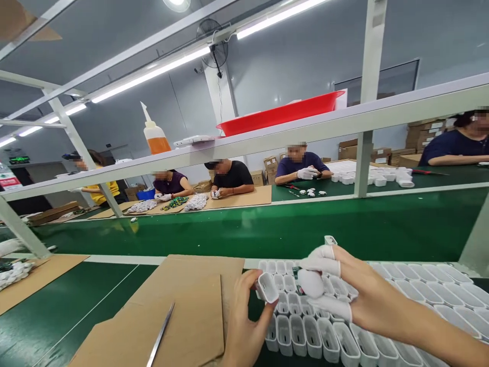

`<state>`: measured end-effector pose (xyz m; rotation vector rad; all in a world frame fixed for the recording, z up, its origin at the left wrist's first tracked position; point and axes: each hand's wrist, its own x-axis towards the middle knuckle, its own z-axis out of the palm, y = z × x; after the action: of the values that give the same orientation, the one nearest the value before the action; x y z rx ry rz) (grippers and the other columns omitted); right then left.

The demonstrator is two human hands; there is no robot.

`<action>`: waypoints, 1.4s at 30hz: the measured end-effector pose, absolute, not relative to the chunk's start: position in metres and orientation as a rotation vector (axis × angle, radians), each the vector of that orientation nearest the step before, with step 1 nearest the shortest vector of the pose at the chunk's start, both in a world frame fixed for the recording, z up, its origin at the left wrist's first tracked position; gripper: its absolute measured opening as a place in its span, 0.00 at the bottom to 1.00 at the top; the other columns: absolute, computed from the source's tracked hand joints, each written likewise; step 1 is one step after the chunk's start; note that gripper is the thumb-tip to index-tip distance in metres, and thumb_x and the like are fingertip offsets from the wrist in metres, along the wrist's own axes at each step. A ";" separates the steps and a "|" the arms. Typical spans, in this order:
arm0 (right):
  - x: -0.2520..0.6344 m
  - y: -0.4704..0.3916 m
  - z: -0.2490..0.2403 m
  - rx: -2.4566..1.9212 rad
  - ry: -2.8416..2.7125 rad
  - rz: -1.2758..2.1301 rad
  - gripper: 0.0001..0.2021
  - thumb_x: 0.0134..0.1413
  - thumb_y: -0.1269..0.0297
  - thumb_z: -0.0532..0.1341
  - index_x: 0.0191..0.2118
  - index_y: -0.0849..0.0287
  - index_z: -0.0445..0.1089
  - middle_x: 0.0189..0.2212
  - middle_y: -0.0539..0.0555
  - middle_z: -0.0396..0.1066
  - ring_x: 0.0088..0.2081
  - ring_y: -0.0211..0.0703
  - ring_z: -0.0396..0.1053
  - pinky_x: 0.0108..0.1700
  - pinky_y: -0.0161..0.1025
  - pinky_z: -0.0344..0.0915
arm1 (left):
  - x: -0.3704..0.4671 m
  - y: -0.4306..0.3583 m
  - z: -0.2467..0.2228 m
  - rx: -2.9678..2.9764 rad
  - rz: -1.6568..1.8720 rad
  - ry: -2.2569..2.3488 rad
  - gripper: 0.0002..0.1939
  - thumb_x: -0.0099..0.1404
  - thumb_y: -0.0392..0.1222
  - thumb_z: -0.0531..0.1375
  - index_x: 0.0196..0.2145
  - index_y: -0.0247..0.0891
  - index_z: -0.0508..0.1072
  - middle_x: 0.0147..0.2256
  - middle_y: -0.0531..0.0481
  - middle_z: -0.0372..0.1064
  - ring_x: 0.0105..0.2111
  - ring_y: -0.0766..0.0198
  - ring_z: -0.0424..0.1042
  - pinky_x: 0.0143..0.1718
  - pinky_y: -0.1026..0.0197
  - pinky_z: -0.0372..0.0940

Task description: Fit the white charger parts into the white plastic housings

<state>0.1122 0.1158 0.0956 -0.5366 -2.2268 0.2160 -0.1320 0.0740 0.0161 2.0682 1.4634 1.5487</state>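
Observation:
My left hand (246,316) grips a small white plastic casing (268,288) between thumb and fingertips, its open end facing me. Opposite it, my right hand (340,280) wears white finger covers and pinches a small green circuit board (297,275) with a white rounded part (311,283) against it. The two pieces are apart. Below both hands stand rows of similar open white casings (298,334), some with a dark slot showing inside. One more casing (330,240) lies just beyond my right hand.
Cardboard sheets (191,306) cover the bench at left, with a thin metal tool (161,334) on top. Further casings (443,290) fill the right side. A green conveyor belt (244,229) runs behind. Overhead, a shelf carries a red tray (282,114) and a squeeze bottle (156,136). Several co-workers sit opposite.

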 end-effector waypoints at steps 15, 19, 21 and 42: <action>0.095 0.124 0.070 -0.396 -2.266 0.089 0.20 0.62 0.64 0.59 0.59 0.53 0.62 0.35 0.56 0.67 0.36 0.44 0.64 0.38 0.41 0.66 | -0.130 0.073 0.015 2.467 1.478 1.331 0.26 0.67 0.33 0.56 0.61 0.47 0.59 0.52 0.43 0.65 0.53 0.54 0.66 0.52 0.51 0.65; 0.093 0.124 0.069 -0.358 -2.284 -0.010 0.20 0.63 0.66 0.57 0.59 0.56 0.60 0.35 0.56 0.67 0.34 0.44 0.63 0.39 0.42 0.65 | -0.128 0.072 0.017 2.496 1.445 1.333 0.26 0.67 0.33 0.56 0.61 0.45 0.59 0.51 0.43 0.64 0.52 0.56 0.64 0.53 0.54 0.64; 0.093 0.124 0.069 -0.372 -2.297 -0.042 0.18 0.63 0.66 0.56 0.58 0.57 0.62 0.33 0.56 0.66 0.34 0.45 0.62 0.38 0.43 0.65 | -0.127 0.072 0.018 2.515 1.466 1.334 0.26 0.67 0.32 0.56 0.61 0.45 0.59 0.50 0.43 0.64 0.52 0.57 0.64 0.52 0.54 0.64; 0.098 0.113 0.057 -0.561 -2.384 -0.224 0.13 0.42 0.86 0.51 0.24 0.59 0.60 0.27 0.53 0.55 0.31 0.44 0.53 0.31 0.41 0.58 | -0.122 0.070 0.020 2.560 1.438 1.258 0.24 0.65 0.30 0.56 0.58 0.40 0.62 0.47 0.42 0.65 0.48 0.55 0.64 0.47 0.55 0.65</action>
<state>0.0984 0.1132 0.0566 -0.5613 -2.3838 -0.2238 -0.1221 0.0700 0.0202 2.5604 1.2580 1.4381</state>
